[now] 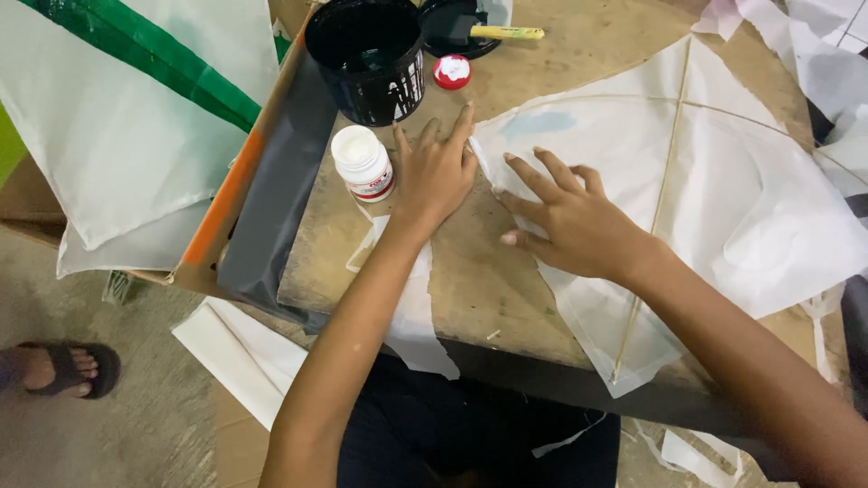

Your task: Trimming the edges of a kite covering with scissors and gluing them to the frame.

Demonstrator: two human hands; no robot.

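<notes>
**Here, two flat hands on a kite**

Both hands lie open. The left hand [438, 167] and right hand [570, 217] press the white paper kite with thin sticks [705, 181] at its left edge, near the small white glue jar [363, 163]. The kite's right side is cut off.

My left hand [436, 172] lies flat, palm down, fingers stretched forward and held close together, the thumb drawn in along its side. Its forearm runs straight back toward me, bare, rising from the lower middle of my view. My right hand [570, 221] also rests palm down, just beside the left, its fingers [533, 176] spread and pointing left toward the other hand, the thumb tucked low beneath them. The right wrist bends slightly, and that forearm comes in from the lower right corner at a slant. Neither hand grips anything; both press open.
</notes>
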